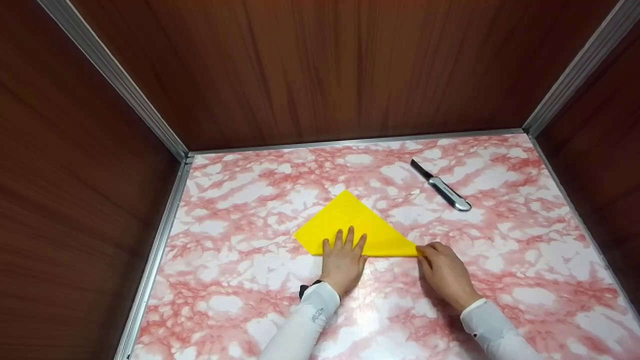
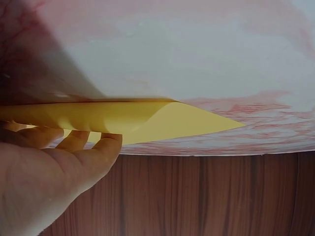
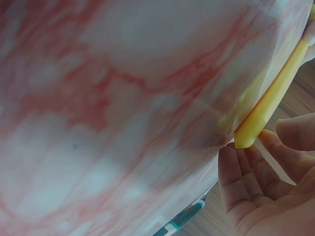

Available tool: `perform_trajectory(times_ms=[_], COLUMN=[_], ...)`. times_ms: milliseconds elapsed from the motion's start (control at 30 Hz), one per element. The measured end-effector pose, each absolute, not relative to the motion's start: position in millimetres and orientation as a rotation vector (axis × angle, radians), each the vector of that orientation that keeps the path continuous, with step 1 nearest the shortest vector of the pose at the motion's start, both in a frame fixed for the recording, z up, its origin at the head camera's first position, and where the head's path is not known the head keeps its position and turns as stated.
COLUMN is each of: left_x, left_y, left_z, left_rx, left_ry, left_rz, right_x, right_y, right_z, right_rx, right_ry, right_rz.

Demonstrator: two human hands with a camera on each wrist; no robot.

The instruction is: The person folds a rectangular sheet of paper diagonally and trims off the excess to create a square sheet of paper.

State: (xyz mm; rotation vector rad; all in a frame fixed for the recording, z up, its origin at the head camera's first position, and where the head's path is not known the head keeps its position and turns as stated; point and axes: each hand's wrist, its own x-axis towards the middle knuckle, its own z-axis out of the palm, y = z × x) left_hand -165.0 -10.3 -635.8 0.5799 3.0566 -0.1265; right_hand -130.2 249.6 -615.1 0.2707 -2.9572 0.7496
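A folded yellow sheet of paper lies on the table, with a straight folded edge along its near side. My left hand rests on it near that edge, fingers spread. In the left wrist view the fold looks rounded, and the left fingertips touch the paper. My right hand is at the paper's right corner, its fingertips touching the end of the fold. The right wrist view shows that narrow end against the fingers, with the thumb held apart from it.
A utility knife with a black blade and a silver-and-dark handle lies beyond my right hand. Brown wood-patterned panels with metal edging stand around the back and sides of the red-and-white marbled tabletop.
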Motion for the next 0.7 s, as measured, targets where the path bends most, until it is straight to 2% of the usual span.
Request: perform_trajectory(times_ms=[700], left_x=[-165.5], left_y=[-9.9], left_z=[-631.8], left_rx=[0.527], left_ry=[3.04], left_rz=[-0.101], right_x=[-135.1], right_y=[250.4], right_z=[-615.8], right_rx=[0.244], right_ry=[-2.957], right_rz=[0.812])
